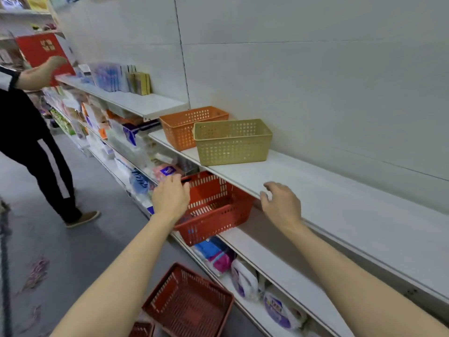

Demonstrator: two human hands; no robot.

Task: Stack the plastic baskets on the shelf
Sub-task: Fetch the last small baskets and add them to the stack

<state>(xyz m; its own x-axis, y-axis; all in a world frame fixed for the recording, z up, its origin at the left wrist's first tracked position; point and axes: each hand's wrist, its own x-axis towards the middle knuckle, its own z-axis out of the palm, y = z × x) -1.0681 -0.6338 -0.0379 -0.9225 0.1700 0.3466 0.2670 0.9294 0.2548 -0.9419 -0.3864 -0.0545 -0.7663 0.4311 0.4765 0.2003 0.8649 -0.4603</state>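
Note:
A red plastic basket (218,207) sits on the lower white shelf (272,259), its near corner sticking out past the shelf edge. My left hand (170,198) hovers at its left end with fingers loosely bent; I cannot see a grip on the rim. My right hand (281,203) is open, fingers spread, just in front of the upper shelf edge (315,198) to the basket's right. An orange basket (184,127) and a beige basket (233,142) stand side by side on the upper shelf. Another red basket (189,302) lies on the floor below.
Another person (31,132) stands at the left by the shelving, holding a red box (43,52). Packaged goods (126,147) fill the lower shelves and the far upper shelf. Grey aisle floor (92,239) runs along the left.

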